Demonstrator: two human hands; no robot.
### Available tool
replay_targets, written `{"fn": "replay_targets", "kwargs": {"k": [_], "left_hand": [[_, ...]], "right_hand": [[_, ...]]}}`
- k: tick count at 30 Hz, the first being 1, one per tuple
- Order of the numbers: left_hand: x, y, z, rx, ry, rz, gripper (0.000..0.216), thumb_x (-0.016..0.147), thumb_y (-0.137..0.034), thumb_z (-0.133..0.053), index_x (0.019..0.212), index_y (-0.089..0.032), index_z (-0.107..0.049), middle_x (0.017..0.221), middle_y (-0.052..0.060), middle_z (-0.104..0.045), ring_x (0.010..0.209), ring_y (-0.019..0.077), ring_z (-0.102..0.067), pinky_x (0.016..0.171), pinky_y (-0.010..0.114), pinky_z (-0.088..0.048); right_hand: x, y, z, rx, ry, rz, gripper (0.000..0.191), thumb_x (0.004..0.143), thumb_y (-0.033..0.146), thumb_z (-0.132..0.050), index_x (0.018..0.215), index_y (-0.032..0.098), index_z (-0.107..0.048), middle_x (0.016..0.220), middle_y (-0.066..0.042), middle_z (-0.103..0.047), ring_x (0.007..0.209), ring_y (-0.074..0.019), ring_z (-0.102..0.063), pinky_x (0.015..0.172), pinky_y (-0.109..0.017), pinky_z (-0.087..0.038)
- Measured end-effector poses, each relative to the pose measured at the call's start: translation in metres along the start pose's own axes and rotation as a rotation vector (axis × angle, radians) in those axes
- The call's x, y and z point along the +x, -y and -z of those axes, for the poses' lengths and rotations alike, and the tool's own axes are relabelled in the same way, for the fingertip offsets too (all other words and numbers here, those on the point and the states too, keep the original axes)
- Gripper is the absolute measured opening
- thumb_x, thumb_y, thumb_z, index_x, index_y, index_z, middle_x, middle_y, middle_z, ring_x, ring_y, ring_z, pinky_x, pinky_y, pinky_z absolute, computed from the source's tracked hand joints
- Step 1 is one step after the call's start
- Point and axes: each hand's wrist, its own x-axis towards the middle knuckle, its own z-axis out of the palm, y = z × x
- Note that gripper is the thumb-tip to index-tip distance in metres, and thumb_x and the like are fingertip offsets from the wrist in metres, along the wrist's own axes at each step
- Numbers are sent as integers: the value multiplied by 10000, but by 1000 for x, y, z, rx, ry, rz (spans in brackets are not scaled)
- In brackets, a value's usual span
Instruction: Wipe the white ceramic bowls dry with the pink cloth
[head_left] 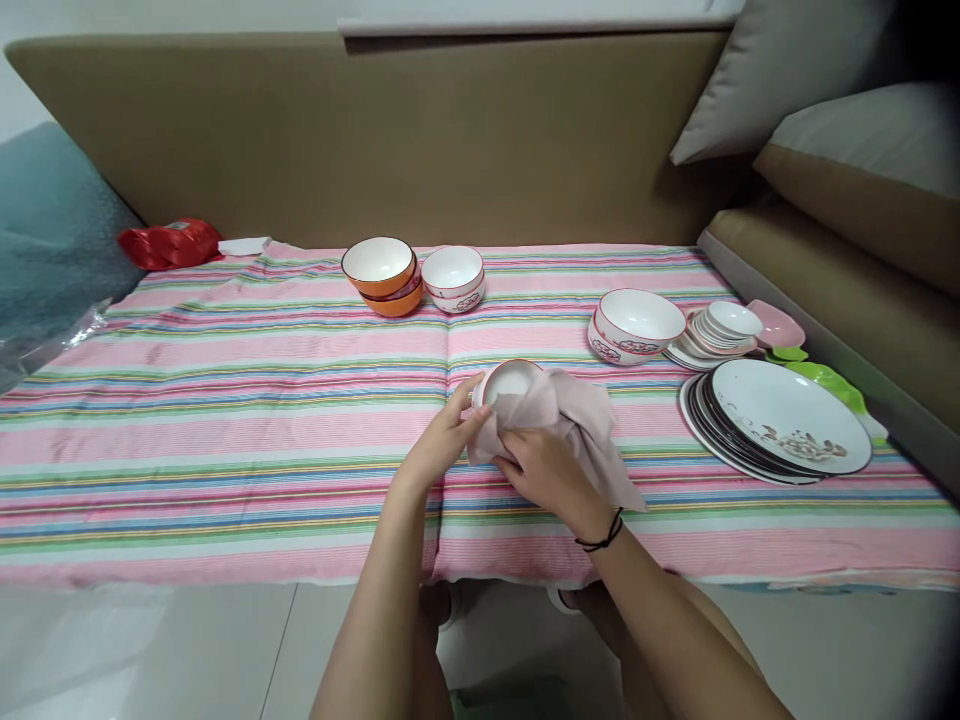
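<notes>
A small white bowl (511, 378) with a reddish rim is tilted toward me above the striped cloth. My left hand (452, 425) grips its left side, thumb over the near rim. A pale pink cleaning cloth (589, 410) drapes over the bowl's near and right side. Bunched around that cloth, my right hand (544, 465) presses it against the bowl; its fingertips are partly hidden in the folds. Behind the bowl stand a stack of white bowls (453, 275) and a stack of orange bowls (382, 275).
On the right are larger white bowls (637, 325), a stack of small dishes (724, 330), a stack of plates (787, 420) and a green leaf-shaped dish (832, 390). A red plastic bundle (171, 245) lies at the far left. The sofa backrest (510, 140) rises behind.
</notes>
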Motion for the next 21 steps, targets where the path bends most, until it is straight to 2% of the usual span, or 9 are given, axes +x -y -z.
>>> {"fn": "replay_targets", "kwargs": {"k": [2, 4, 6, 8, 10, 13, 15, 18, 21], "left_hand": [[0, -1, -1, -12, 4, -3, 603, 884, -420, -537, 1435, -239, -373, 984, 46, -602, 804, 147, -539, 744, 280, -454], [1, -2, -1, -17, -2, -3, 603, 884, -421, -537, 1434, -235, -374, 982, 46, -601, 802, 150, -537, 733, 282, -451], [1, -1, 0, -8, -6, 4, 614, 879, -424, -542, 1435, -228, -371, 954, 43, -603, 777, 150, -534, 721, 284, -450], [1, -1, 1, 5, -7, 9, 620, 874, -425, -547, 1435, -223, -373, 950, 46, -609, 781, 152, -538, 741, 293, -451], [1, 0, 1, 14, -7, 8, 623, 871, -421, -551, 1435, -222, -377, 992, 56, -617, 834, 160, -547, 798, 307, -448], [0, 1, 1, 20, -8, 1, 627, 864, -406, -558, 1436, -223, -379, 1050, 65, -611, 898, 168, -543, 854, 314, -433], [-1, 1, 0, 24, -4, -3, 624, 870, -387, -548, 1444, -224, -365, 1050, 62, -605, 898, 162, -537, 857, 307, -431], [-1, -1, -2, 27, -14, 6, 626, 883, -370, -524, 1460, -217, -337, 1005, 49, -605, 841, 145, -536, 827, 296, -438], [0, -3, -3, -3, -12, 22, 633, 880, -386, -525, 1462, -226, -334, 987, 41, -609, 803, 141, -544, 790, 292, -445]], "right_hand": [[-1, 2, 4, 138, -54, 66, 153, 858, 179, -571, 1004, 155, -612, 908, -79, -684, 821, -214, -636, 728, -318, -482], [-1, 3, 5, 242, -100, 115, 266, 838, 193, -602, 1102, 172, -579, 1035, -86, -666, 936, -220, -625, 797, -331, -487], [-1, 2, 4, 268, -75, 99, 296, 845, 219, -607, 1137, 183, -573, 1085, -85, -658, 988, -223, -619, 837, -341, -488], [0, 0, 0, 191, -25, 23, 280, 853, 240, -607, 1125, 175, -597, 1084, -95, -667, 1006, -239, -620, 859, -360, -488], [0, -3, -6, 39, -21, -50, 384, 833, 261, -640, 1195, 144, -585, 1211, -149, -626, 1149, -297, -561, 958, -427, -447], [-1, -8, -14, -154, -52, -101, 660, 797, 281, -682, 1378, 79, -444, 1465, -225, -393, 1390, -363, -308, 1112, -515, -285], [-1, -10, -16, -213, -34, -112, 679, 808, 241, -651, 1409, 50, -400, 1502, -237, -323, 1417, -361, -258, 1135, -509, -251], [0, -9, -13, -226, 22, -78, 492, 833, 117, -524, 1318, 38, -504, 1407, -224, -472, 1325, -323, -427, 1106, -451, -310], [1, -4, -6, -112, 30, -33, 388, 821, 43, -427, 1160, 97, -607, 1167, -156, -660, 1085, -256, -610, 954, -366, -434]]}}
